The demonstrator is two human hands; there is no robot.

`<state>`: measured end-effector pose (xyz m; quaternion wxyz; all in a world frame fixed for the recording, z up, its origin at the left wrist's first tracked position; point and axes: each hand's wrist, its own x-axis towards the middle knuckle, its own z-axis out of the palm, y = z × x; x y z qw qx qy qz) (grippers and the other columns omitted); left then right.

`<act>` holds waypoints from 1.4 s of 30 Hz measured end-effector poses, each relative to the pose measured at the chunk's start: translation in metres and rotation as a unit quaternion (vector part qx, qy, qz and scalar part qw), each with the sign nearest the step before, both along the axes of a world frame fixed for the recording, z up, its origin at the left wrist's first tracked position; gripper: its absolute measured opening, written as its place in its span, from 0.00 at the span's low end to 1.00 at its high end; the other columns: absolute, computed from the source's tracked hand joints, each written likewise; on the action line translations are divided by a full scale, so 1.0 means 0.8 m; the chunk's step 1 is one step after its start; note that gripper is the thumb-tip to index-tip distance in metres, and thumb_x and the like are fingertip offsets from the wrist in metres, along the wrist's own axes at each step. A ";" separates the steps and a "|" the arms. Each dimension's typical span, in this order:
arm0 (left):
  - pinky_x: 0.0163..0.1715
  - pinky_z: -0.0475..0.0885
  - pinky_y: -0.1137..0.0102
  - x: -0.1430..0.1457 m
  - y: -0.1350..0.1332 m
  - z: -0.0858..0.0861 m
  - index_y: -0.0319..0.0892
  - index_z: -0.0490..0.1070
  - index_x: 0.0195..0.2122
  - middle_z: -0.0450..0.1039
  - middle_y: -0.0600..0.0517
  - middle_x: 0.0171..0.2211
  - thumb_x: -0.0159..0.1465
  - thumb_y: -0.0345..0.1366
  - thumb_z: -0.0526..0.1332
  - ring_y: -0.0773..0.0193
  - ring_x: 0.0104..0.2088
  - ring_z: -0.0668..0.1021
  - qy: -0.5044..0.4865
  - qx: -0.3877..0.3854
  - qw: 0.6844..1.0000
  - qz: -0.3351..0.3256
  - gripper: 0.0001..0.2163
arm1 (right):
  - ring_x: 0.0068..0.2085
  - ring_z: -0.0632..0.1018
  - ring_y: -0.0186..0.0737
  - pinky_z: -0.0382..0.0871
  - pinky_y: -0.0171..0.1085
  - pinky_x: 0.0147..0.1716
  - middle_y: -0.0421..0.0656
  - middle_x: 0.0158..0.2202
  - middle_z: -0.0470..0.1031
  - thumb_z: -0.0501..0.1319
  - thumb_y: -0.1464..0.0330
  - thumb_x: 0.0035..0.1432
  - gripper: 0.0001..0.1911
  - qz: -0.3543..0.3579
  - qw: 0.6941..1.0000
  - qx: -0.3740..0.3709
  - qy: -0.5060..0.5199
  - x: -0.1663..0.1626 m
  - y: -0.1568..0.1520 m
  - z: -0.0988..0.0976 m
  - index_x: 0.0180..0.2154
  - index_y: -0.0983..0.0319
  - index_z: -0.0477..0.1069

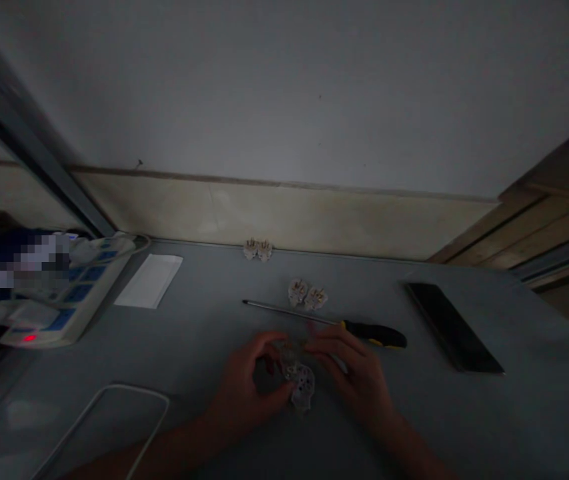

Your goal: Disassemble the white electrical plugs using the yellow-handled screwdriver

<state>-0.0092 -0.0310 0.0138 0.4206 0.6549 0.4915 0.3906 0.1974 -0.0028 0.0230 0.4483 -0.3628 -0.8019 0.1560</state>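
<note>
My left hand [247,380] curls round a pale plastic plug part [303,387] with small dark holes, its thumb against the part's edge. My right hand [352,370] has its fingers pinched together at the upper right of that part. What lies between those fingertips is too dark and small to make out. Just beyond the hands is a screwdriver [374,333] with a black and yellow handle, its shaft pointing left. Behind its shaft sit two pale plug parts [307,295] with metal prongs. Another pair of pronged plug parts [257,250] stands farther back, close to the wall.
A dark phone-like slab [454,327] lies on the grey table [189,353] at right. To the left are a white paper packet [148,281] and a power strip [82,293] with a red light and plugs. A bent white rod or cable [134,388] crosses the near left.
</note>
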 end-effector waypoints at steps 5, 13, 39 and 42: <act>0.39 0.74 0.64 0.001 0.000 -0.003 0.43 0.68 0.55 0.78 0.51 0.35 0.55 0.31 0.65 0.58 0.35 0.79 0.026 0.000 1.000 -0.015 0.25 | 0.34 0.81 0.34 0.79 0.30 0.33 0.42 0.33 0.78 0.62 0.72 0.63 0.04 0.011 1.000 0.015 0.018 -0.006 -0.003 0.002 0.39 0.59 0.76; 0.41 0.75 0.62 -0.002 -0.001 -0.010 0.44 0.68 0.57 0.79 0.50 0.36 0.55 0.31 0.66 0.58 0.37 0.79 0.039 0.007 0.999 -0.025 0.26 | 0.34 0.82 0.35 0.79 0.32 0.32 0.42 0.32 0.80 0.61 0.70 0.64 0.07 0.031 0.999 0.028 0.021 -0.010 -0.003 -0.002 0.39 0.58 0.79; 0.36 0.74 0.68 -0.003 0.003 0.005 0.44 0.69 0.51 0.79 0.54 0.32 0.54 0.32 0.67 0.61 0.32 0.79 -0.053 -0.029 0.998 0.020 0.23 | 0.29 0.77 0.33 0.74 0.31 0.28 0.41 0.32 0.75 0.60 0.75 0.62 0.07 -0.068 0.995 -0.060 -0.028 0.007 0.013 -0.012 0.42 0.61 0.72; 0.36 0.74 0.68 -0.003 0.003 0.008 0.44 0.68 0.50 0.78 0.55 0.30 0.53 0.32 0.67 0.62 0.31 0.78 -0.074 -0.040 0.996 0.032 0.23 | 0.34 0.79 0.37 0.77 0.35 0.34 0.43 0.36 0.77 0.61 0.75 0.60 0.09 -0.049 0.992 -0.084 -0.074 0.009 0.015 -0.022 0.42 0.60 0.75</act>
